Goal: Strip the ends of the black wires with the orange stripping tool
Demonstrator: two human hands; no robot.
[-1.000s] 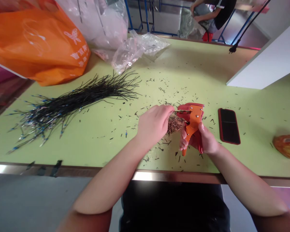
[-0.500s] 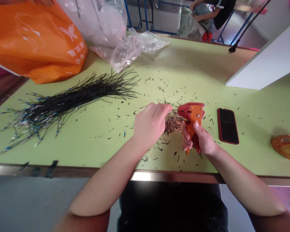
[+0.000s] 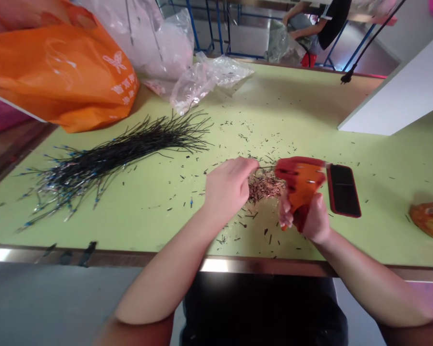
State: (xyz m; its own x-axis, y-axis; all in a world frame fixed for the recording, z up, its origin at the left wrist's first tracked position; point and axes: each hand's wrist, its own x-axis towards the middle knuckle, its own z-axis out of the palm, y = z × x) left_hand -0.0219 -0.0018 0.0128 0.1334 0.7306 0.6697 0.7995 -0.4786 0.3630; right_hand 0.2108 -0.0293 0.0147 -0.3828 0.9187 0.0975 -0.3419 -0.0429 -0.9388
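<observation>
My right hand (image 3: pixel 306 218) is wrapped round the handle of a red and orange wire stripper (image 3: pixel 305 178), slightly smeared by motion. Its red jaws point left, toward my left hand (image 3: pixel 229 185), which is closed in a pinch. A thin dark wire (image 3: pixel 266 167) sticks out from the fingertips toward the jaws; I cannot tell whether it touches them. Beneath and between the hands lies a heap of copper and black scraps (image 3: pixel 265 186). To the left rests a bundle of black wires (image 3: pixel 130 149), many with blue ends.
A phone (image 3: pixel 344 191) lies right of the stripper. An orange bag (image 3: pixel 94 81) and clear plastic bags (image 3: pixel 202 79) stand at the back left. A white panel (image 3: pixel 389 101) rises at the right, near a hanging plug (image 3: pixel 347 77). Across the table, a person (image 3: pixel 321 29) sits.
The wire stripper and my right hand have shifted to the right and tilted a little. The gap between my left fingertips and the jaws is wider. The whole view has shifted slightly.
</observation>
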